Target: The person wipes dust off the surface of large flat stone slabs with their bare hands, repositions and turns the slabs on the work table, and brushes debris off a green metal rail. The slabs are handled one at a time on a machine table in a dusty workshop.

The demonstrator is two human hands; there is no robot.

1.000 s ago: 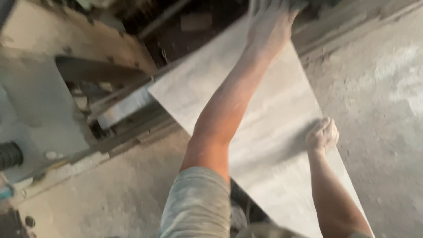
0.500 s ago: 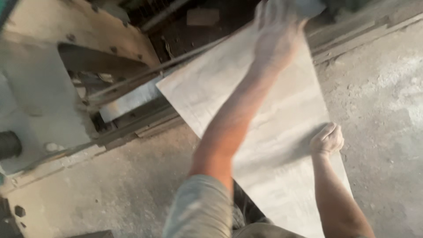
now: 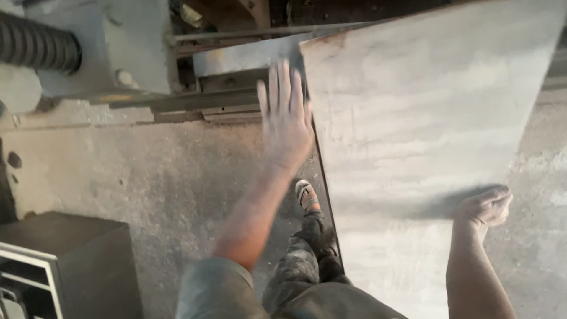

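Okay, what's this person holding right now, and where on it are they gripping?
A large grey sheet. The right hand grips its right edge; the left hand lies open-fingered against its left edge.

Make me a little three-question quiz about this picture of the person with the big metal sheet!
1. True or false: the left hand lies flat with its fingers spread at the left edge of the sheet.
2. Where does the right hand grip the sheet? A) its right edge B) its top corner C) nowhere
3. What stands on the floor under the left arm, wearing a sandal?

Key:
1. True.
2. A: the fingers curl round the right edge.
3. The person's foot.
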